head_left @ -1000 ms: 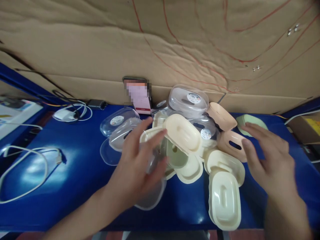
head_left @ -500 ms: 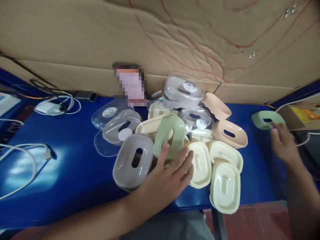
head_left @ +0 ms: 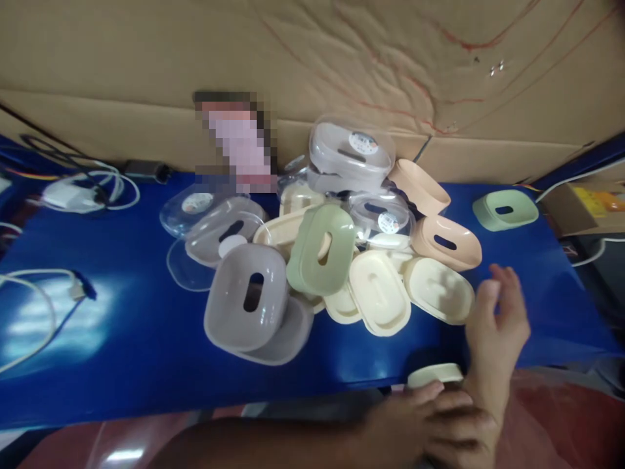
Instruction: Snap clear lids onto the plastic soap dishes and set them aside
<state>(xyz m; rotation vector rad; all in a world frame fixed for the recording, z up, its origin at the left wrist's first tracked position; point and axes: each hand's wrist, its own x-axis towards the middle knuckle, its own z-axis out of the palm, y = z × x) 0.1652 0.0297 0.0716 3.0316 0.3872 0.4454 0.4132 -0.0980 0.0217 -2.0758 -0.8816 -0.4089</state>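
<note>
At the table's front edge my left hand (head_left: 434,417) is closed on a cream soap-dish-like tray (head_left: 434,375), mostly hidden behind its fingers. That hand lies against my right wrist. My right hand (head_left: 500,319) is empty, thumb and fingers apart, just right of another cream tray (head_left: 439,290). One more cream tray (head_left: 381,293) lies left of it. Amid the pile sits a green slotted dish (head_left: 325,247), with a grey slotted dish (head_left: 251,296) beside it. Peach slotted dishes (head_left: 446,242) are behind my right hand. A second green dish (head_left: 505,210) stands apart at the right.
Clear plastic lids (head_left: 351,146) with round stickers lie at the back and left of the pile. A blurred phone-like object (head_left: 239,143) leans on the cardboard wall (head_left: 146,65). White cables (head_left: 49,299) and a charger (head_left: 73,195) are at left. A cardboard box (head_left: 586,202) stands at right.
My right hand has let go of the green dish at the right and come back toward me. My left hand has left the middle green dish and taken the front cream tray, lowering it toward the edge.
</note>
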